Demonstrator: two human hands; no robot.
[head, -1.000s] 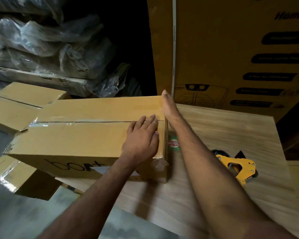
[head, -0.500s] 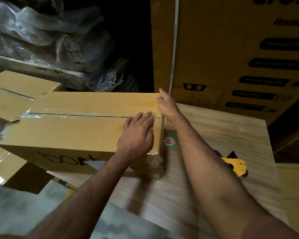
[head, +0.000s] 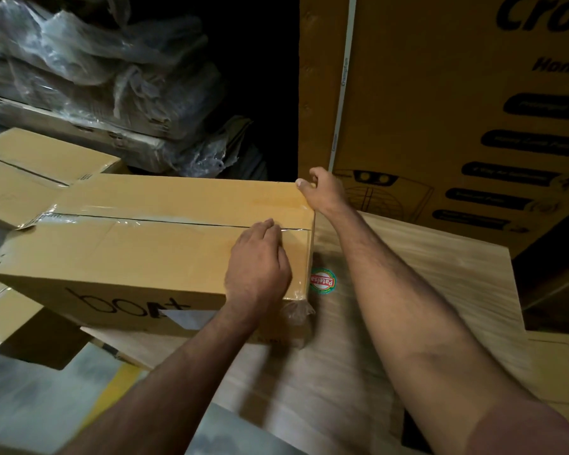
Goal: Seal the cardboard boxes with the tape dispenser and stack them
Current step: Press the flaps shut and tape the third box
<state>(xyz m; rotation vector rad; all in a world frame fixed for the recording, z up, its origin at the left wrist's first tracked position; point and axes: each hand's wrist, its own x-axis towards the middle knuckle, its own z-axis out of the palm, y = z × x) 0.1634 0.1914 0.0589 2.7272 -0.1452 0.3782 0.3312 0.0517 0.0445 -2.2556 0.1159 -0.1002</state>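
A long cardboard box (head: 138, 254) with "boat" lettering lies on the wooden table (head: 434, 277), a strip of clear tape running along its top seam. My left hand (head: 260, 267) rests on the box top near the right end, its bent fingertips pressing at the taped seam. My right hand (head: 322, 192) is at the far right corner of the box, fingers curled over the corner and thumb on the top edge. The tape dispenser is not visible.
A second taped box (head: 30, 172) sits behind at the left and another (head: 4, 320) lower left below the table edge. A tall printed carton (head: 440, 110) stands at the back right. Plastic-wrapped bundles (head: 79, 77) are stacked at the back left. A round sticker (head: 323, 281) marks the table.
My right hand slid from lying flat along the box's right end to the far corner and curled there. My left hand's fingers bent more. The yellow tape dispenser dropped out of sight.
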